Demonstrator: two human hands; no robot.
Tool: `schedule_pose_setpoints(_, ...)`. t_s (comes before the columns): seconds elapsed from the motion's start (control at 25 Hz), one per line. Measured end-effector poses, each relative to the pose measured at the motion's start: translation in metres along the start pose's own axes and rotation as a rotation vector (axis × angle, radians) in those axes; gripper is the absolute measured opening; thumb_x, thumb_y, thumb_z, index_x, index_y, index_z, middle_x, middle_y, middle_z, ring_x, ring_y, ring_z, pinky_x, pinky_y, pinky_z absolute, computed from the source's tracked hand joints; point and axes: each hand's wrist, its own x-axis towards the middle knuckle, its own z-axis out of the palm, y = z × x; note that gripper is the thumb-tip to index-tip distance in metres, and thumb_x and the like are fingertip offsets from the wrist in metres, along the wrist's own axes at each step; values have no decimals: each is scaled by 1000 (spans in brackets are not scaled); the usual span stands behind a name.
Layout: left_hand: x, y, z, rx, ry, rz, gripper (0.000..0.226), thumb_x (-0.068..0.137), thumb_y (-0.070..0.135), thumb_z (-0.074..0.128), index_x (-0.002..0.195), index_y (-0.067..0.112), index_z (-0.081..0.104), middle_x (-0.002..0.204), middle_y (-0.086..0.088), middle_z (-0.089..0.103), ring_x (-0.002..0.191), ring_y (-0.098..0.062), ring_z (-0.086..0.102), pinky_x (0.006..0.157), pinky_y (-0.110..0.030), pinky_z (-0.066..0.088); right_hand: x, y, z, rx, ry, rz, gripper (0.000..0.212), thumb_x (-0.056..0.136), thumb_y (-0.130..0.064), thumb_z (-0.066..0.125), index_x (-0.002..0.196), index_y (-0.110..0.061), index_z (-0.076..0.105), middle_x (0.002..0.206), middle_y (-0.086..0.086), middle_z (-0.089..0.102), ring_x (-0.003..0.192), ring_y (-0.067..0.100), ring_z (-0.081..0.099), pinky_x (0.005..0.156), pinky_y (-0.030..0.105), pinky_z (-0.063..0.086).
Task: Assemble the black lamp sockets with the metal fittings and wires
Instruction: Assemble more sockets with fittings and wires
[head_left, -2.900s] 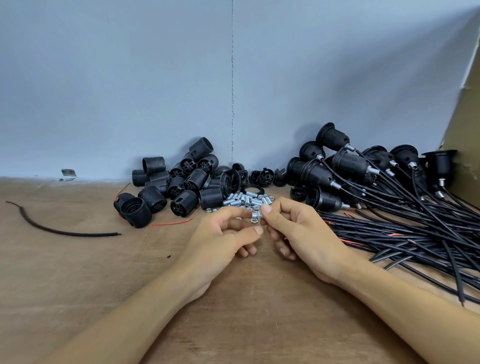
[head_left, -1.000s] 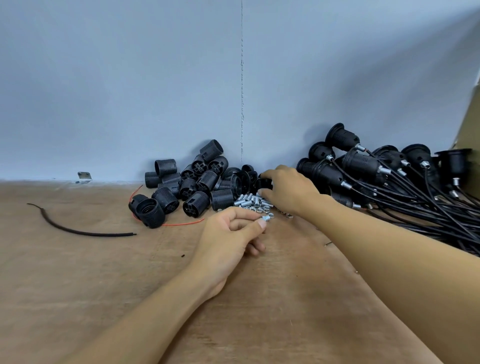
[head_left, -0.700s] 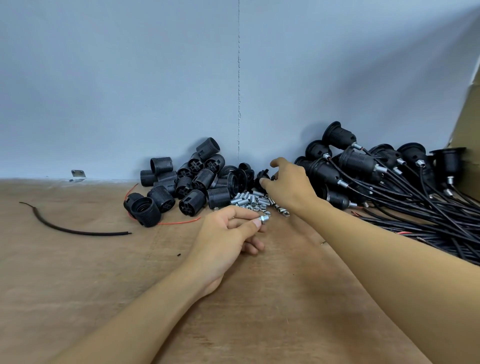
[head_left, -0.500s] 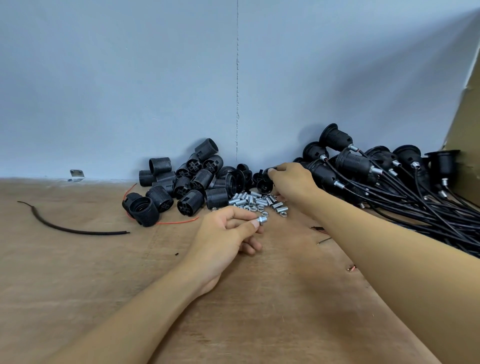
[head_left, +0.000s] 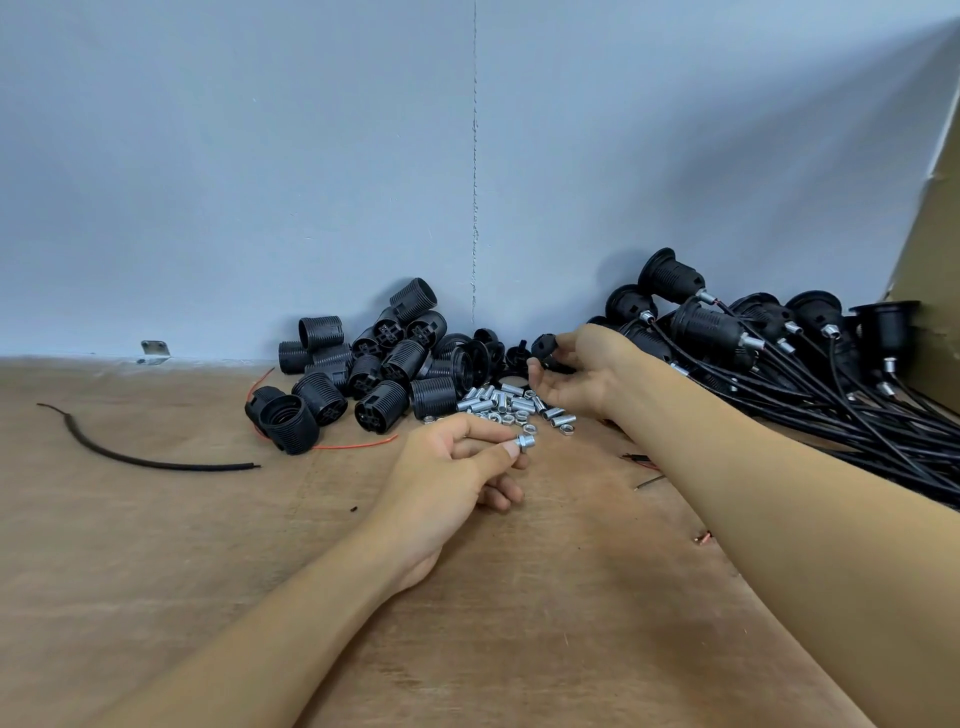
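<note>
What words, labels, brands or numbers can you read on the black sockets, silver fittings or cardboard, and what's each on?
No readable text.
Black ribbed plastic lamp sockets: moulded shapes only, no legible marking.
Pile of small silver metal fittings: too small to tell.
Silver metal fitting pinched by the left hand: too small to tell.
Small black plastic part gripped by the right hand: nothing legible.
Brown cardboard sheet, pale blue wall: no print.

This looks like a small assembly workshop: a bare plywood bench (head_left: 156, 571) set against a plain blue-grey wall (head_left: 260, 156), with parts in bulk. Left of the heap of metal fittings (head_left: 506, 404) lie loose black sockets (head_left: 374, 364); right of it, wired sockets (head_left: 727, 338) stacked in a sheaf (many alike); far left, a cut wire scrap (head_left: 156, 460).
</note>
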Motion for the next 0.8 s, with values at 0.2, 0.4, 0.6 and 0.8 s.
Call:
schedule_pose_setpoints(0.2,-1,1,1,-10,3,2,9,93,-2,66,100,4,69,86,-14,77,58,-17,68,53,-22,53,-12,2,-2,21,-101,17,20,104,-15,44,92,-2,54,99,21,59,75,22,58,59,30,51)
schedule_pose_setpoints(0.4,1,-1,2,-74,177,54,8,98,4,62,105,6,67,83,-8,78,54,-13,65,49,-20,51,-39,37,-16,-398,-201,-188,19,102,-20,48,95,-11,64,80,8,58,57,15,54,53,25,49)
schedule_pose_setpoints(0.6,2,-3,0,-37,215,65,8,99,7,62,102,8,69,83,-5,78,54,-11,64,49,-19,50,-71,42,-39,-559,-322,-226,24,104,-18,49,120,-15,67,104,12,61,64,18,60,58,29,53)
schedule_pose_setpoints(0.8,0,-3,2,46,146,74,7,98,11,65,97,10,71,80,-7,77,48,-10,56,45,-19,44,-94,47,-56,-517,-377,-268,21,101,-14,56,118,-14,69,100,14,63,70,24,65,66,33,58)
